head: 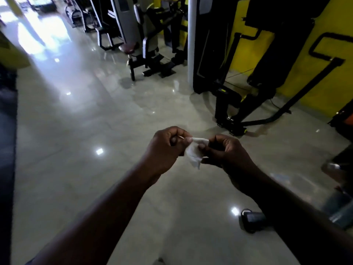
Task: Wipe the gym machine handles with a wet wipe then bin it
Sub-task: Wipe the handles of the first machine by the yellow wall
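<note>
The left hand and right hand, both pinching the wet wipe, hang over open tiled floor, with free room ahead and to the left; a dark mat edges the far left; ahead on the right, a white pillar and a black gym machine against the yellow wall bar the way; a seated machine stands further back; a dark weight lies on the floor under the right forearm.
</note>
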